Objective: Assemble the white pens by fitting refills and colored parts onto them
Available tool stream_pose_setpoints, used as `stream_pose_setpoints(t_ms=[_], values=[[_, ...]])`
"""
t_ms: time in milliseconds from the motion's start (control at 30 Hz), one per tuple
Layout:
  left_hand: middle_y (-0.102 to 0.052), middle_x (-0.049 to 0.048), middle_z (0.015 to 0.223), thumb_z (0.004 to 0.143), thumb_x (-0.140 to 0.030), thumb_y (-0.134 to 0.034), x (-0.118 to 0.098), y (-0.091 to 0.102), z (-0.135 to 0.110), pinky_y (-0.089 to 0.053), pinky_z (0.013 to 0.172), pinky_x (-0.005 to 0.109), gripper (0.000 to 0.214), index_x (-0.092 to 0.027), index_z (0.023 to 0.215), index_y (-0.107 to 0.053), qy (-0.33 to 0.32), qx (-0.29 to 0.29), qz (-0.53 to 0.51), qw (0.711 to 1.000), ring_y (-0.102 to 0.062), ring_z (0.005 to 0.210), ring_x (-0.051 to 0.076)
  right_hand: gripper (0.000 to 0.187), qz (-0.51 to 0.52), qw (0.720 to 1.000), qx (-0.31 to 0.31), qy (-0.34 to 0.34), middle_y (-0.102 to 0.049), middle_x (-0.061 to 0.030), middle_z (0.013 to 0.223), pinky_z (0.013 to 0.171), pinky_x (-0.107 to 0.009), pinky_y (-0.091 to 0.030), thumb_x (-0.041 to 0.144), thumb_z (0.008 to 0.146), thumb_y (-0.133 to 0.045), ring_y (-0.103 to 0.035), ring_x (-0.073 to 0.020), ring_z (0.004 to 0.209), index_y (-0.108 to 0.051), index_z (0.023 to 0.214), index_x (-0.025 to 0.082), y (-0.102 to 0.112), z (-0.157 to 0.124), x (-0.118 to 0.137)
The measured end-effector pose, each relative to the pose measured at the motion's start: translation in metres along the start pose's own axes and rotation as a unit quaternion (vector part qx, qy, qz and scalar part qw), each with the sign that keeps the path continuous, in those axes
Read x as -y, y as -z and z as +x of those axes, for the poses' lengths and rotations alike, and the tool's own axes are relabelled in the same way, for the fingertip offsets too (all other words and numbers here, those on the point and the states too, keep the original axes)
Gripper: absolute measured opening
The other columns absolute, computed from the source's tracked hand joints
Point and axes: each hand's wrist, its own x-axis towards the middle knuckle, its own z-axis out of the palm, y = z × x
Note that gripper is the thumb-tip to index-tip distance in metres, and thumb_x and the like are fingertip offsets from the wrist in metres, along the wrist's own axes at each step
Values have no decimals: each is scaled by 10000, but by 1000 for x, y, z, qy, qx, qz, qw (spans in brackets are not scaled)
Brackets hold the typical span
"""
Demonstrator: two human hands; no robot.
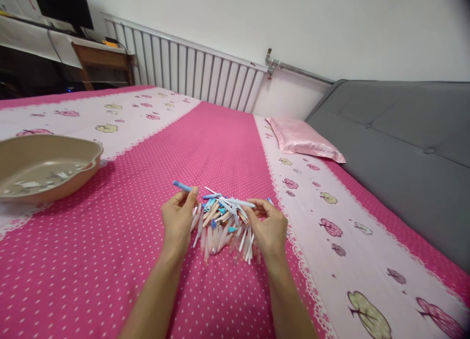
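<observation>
My left hand (178,219) pinches a blue pen part (182,186), perhaps a cap or barrel, between thumb and fingers; it points up and to the left. Between the thumb and fingers of my right hand (270,226) is a pale blue pen barrel (240,202), its thin end reaching left over the pile. A heap of loose pen parts (220,226) lies on the bed between both hands. It mixes blue and peach barrels, clear pinkish tubes, thin white sticks and small blue pieces. Parts under the top layer are hidden.
To the left, a beige plastic basin (73,185) with several small whitish and grey pieces inside rests on the pink dotted bedspread (110,251). A pink pillow (301,139) lies by the grey headboard (396,128). Behind the bed are a white radiator (191,65) and a desk with a monitor (64,6).
</observation>
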Motion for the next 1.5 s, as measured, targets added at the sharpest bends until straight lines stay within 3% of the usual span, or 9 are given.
stream_pose_setpoints(t_ms=[300,500,667,833,967,1033,1100,1233,1500], values=[[-533,-26,549,644,-469,-641,7,6,5,-312,505,205,348,-126,697,-651,-16,44,88,995,-422,510,91,241,14,999,-45,11,-649,-32,717,653,-281,-468,361,725,-615,-569,-152,641,-664,860,167,4,-2,6],[-429,-25,401,705,-481,-545,20,11,8,-205,460,226,377,-169,493,-560,-86,122,349,925,-388,420,112,260,75,989,-128,15,-651,-57,781,690,-288,-476,364,739,-610,-590,-164,708,-633,893,156,8,-1,11],[-461,5,383,648,-438,-612,33,10,9,-183,457,239,319,-194,448,-568,-88,129,380,912,-393,383,127,253,58,998,-21,-30,-678,-62,759,673,-309,-505,345,731,-597,-630,-179,676,-638,893,155,-15,2,-17],[-562,28,455,612,-363,-656,37,9,11,-221,464,239,191,-196,691,-705,-83,151,331,928,-462,410,153,263,42,990,131,-24,-699,-55,917,774,-335,-498,207,724,-537,-652,-189,814,-651,961,202,-33,2,-38],[-551,16,448,656,-378,-608,30,9,10,-234,475,238,236,-187,749,-710,-84,146,356,919,-472,424,155,310,-81,991,101,-24,-690,-54,954,825,-385,-465,160,724,-487,-637,-212,872,-660,972,229,-13,11,-42],[-565,20,473,681,-380,-579,25,9,9,-248,486,236,264,-176,788,-707,-81,144,381,910,-489,454,157,323,-186,979,53,-58,-673,-79,997,846,-416,-438,171,722,-504,-612,-247,932,-646,1007,225,5,18,-48],[-602,32,538,699,-380,-558,20,9,9,-271,505,232,291,-170,839,-702,-74,147,411,897,-518,506,160,329,-306,943,36,-127,-643,-113,1043,822,-425,-435,211,711,-556,-576,-289,991,-628,1031,210,23,24,-58],[-631,38,610,739,-408,-499,15,9,7,-293,518,234,345,-173,912,-684,-65,160,462,870,-548,561,165,289,-430,867,85,-236,-622,-115,1028,750,-384,-455,293,685,-619,-566,-292,986,-606,959,201,43,31,-83],[-612,29,562,749,-452,-471,13,9,8,-296,501,240,390,-170,923,-676,-72,156,468,867,-550,539,173,180,-439,853,98,-264,-640,-118,958,712,-367,-452,253,700,-553,-595,-289,937,-626,860,215,41,34,-87]])
